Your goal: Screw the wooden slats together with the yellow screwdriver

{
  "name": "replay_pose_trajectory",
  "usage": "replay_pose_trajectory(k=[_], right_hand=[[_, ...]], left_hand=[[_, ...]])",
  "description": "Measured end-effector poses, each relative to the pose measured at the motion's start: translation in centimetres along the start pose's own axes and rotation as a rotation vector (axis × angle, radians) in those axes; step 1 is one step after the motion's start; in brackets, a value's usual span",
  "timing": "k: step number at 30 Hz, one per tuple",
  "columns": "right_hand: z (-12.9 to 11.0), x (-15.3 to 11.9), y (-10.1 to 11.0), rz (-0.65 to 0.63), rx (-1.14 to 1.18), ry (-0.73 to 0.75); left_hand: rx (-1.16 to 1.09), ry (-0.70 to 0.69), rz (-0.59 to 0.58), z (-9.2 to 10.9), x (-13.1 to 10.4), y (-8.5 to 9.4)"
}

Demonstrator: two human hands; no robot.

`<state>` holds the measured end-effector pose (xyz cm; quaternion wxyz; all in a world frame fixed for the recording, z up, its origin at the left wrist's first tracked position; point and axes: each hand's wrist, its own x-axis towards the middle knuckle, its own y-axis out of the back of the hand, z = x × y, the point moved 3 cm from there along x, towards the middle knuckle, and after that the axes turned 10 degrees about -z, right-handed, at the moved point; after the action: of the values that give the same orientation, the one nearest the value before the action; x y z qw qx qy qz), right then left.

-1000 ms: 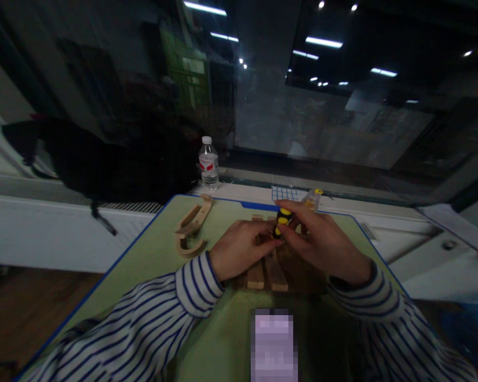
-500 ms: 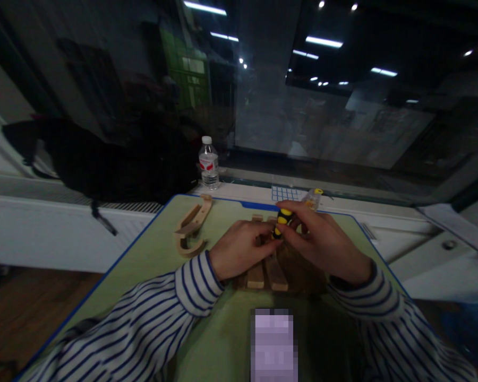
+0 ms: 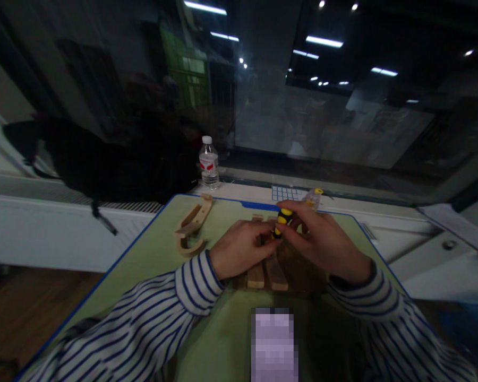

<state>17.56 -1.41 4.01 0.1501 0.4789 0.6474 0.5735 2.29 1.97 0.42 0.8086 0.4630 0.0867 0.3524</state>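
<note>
A short black-and-yellow handle, seemingly a screwdriver's, (image 3: 284,216) is pinched in the fingers of my right hand (image 3: 316,236). My left hand (image 3: 242,246) has its fingers closed at the lower end of that handle; what they grip there is hidden. Beneath both hands lie two wooden strips, the left one (image 3: 255,277) and the right one (image 3: 277,276), over a brown wooden piece (image 3: 302,273). The tool's tip cannot be seen. Light curved wooden parts (image 3: 193,223) rest on the green table to the left of my hands.
The green table (image 3: 143,265) has a blue edge. Behind it, on the sill, stand a water bottle (image 3: 209,164) and a small clear bag with a yellow top (image 3: 314,197). A pixelated phone-like object (image 3: 274,345) lies at the near edge. A black bag (image 3: 135,159) is at the left.
</note>
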Motion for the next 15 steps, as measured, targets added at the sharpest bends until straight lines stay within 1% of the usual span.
replay_pose_trajectory(k=[9,15], right_hand=[[-0.24,0.03,0.31,0.005,-0.046,-0.006],[-0.28,0.09,0.21,-0.003,0.001,-0.012]], left_hand=[[-0.065,0.034,0.022,-0.03,-0.06,0.08],[-0.024,0.032,0.019,-0.21,0.02,0.06]])
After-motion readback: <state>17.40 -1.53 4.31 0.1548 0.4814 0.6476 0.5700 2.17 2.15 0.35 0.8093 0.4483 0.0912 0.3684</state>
